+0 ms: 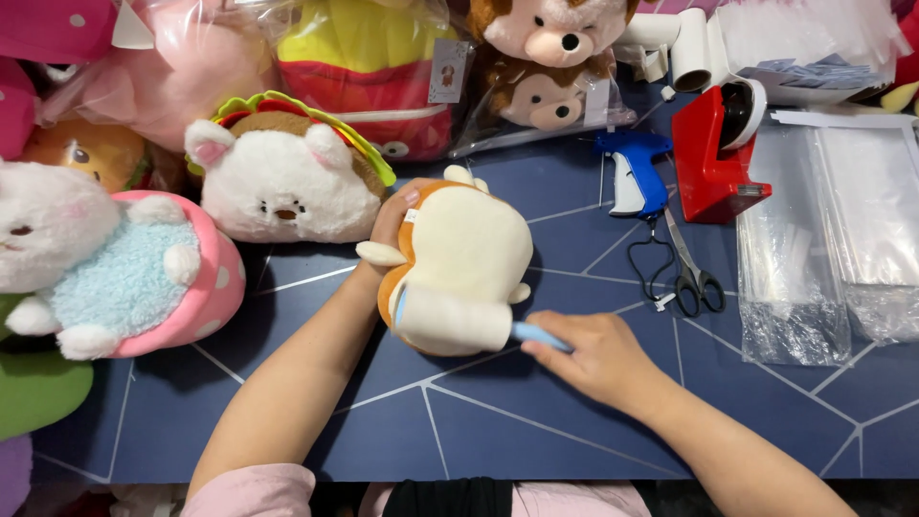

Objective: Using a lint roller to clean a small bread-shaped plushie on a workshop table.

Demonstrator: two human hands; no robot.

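Gripping plush toy [466,251], L hand [394,218] mostly hidden; roller [458,324] handle covered.

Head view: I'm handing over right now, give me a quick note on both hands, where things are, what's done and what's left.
Left hand grips the orange-and-cream plush toy lying on the blue table.
Right hand holds the blue handle of a lint roller, its white roll resting on the plush's lower end.
Done: rolling under way.
Left: how much of the plush is rolled cannot be told.

left hand [394,222] gripping plush toy [464,251], lint roller [458,324]
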